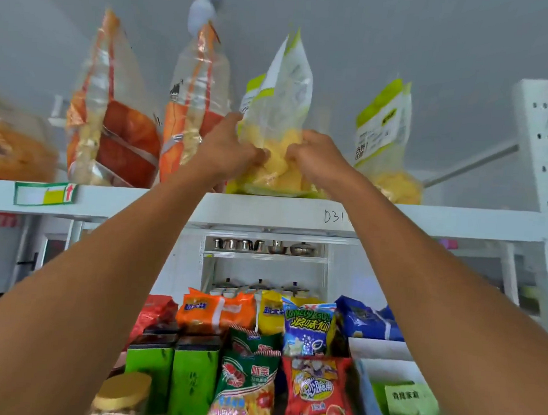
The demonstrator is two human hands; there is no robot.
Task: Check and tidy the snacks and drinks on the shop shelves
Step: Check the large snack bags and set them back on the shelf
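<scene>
Head view: left hand (228,150) and right hand (317,157) grip green chip bag (281,92), orange bags (187,128) just beside.

Head camera looks up, close under the top shelf (266,210).

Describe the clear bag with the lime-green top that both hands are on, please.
The bag is a tall pouch of clear, crinkly plastic with a lime-green and white top, its lower part full of pale yellow chips. It stands upright on the white top shelf. The left hand and right hand each pinch its lower front.
</scene>
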